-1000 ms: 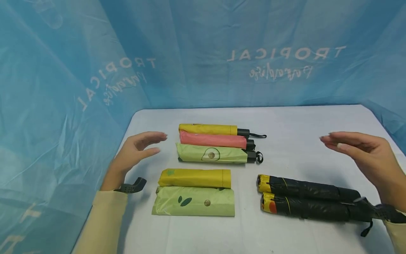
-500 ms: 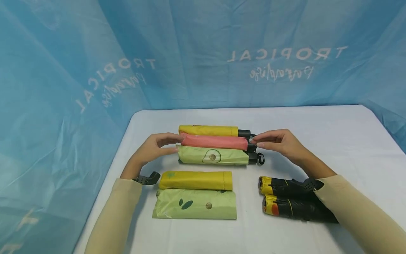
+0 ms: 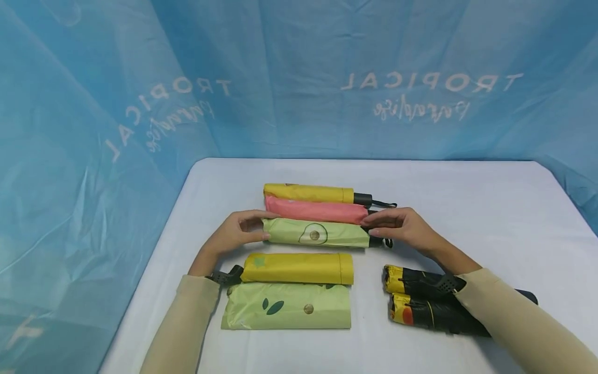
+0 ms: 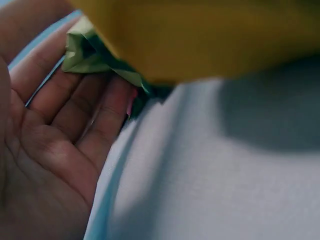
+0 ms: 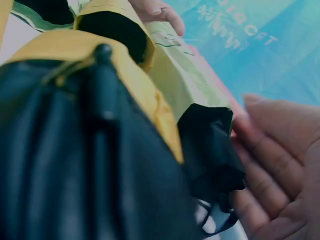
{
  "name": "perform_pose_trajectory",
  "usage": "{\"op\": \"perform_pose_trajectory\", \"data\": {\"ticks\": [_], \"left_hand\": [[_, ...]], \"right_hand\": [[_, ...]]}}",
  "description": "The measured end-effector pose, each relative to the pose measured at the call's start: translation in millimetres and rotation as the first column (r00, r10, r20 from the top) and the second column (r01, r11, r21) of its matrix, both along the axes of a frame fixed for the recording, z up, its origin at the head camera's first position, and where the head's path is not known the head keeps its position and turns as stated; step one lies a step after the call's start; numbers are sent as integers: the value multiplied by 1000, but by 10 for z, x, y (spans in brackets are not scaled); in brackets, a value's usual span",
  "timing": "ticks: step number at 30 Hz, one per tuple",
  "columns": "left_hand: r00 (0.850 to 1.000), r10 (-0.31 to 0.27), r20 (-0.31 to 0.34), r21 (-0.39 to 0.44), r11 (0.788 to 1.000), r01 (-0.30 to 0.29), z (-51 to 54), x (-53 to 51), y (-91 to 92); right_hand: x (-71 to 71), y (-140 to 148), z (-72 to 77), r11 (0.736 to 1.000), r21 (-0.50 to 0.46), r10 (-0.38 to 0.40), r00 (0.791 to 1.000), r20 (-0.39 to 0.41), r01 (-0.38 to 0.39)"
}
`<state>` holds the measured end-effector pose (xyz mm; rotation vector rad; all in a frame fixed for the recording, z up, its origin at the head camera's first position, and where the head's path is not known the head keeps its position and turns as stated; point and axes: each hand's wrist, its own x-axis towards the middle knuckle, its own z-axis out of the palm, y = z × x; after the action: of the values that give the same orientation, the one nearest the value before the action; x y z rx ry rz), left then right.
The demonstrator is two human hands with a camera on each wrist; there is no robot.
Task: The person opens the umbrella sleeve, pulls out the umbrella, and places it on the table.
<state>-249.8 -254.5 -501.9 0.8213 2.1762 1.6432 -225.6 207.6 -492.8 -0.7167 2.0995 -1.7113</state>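
A light green folded umbrella with an avocado print (image 3: 314,234) lies crosswise on the table, black handle to the right. At its left end my left hand (image 3: 233,235) has its fingers behind the fabric and its thumb in front; in the left wrist view the fingers (image 4: 65,100) look nearly straight against the green fabric. Around the handle end is my right hand (image 3: 408,228); in the right wrist view its extended fingers (image 5: 270,165) lie beside the black handle (image 5: 210,145). Just behind are a pink umbrella (image 3: 317,210) and a yellow umbrella (image 3: 313,192).
In front lie a yellow umbrella sleeve (image 3: 299,268) and a light green sleeve (image 3: 289,306). Two black-and-yellow folded umbrellas (image 3: 444,314) lie under my right forearm. A blue printed curtain (image 3: 299,78) hangs behind the white table (image 3: 467,187).
Both hands moved inward from the table's sides to the ends of the umbrella row. Since half a second ago they have come slightly nearer, from the pink umbrella to the avocado one.
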Motion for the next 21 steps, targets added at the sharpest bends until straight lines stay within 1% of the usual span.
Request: {"op": "perform_pose_trajectory", "data": {"ticks": [4, 7, 12, 15, 18, 21], "left_hand": [[996, -45, 71, -1, 999, 45, -15, 16, 24], [993, -60, 97, -28, 998, 63, -34, 29, 50], [997, -30, 65, -100, 994, 37, -34, 70, 107], [1000, -19, 19, -144, 989, 22, -36, 92, 153], [999, -16, -34, -181, 984, 9, -37, 109, 200], [998, 6, -59, -195, 981, -17, -33, 132, 225]], "right_hand": [[-4, -20, -67, 999, 43, 28, 999, -18, -28], [-12, -38, -111, 996, 78, 52, 998, -47, -48], [17, -65, -141, 990, 138, 51, 994, -92, -38], [52, -74, -140, 979, 203, 28, 991, -129, -1], [80, -87, -133, 956, 287, 10, 978, -207, 51], [91, -112, -127, 931, 353, 17, 960, -278, 86]]}}
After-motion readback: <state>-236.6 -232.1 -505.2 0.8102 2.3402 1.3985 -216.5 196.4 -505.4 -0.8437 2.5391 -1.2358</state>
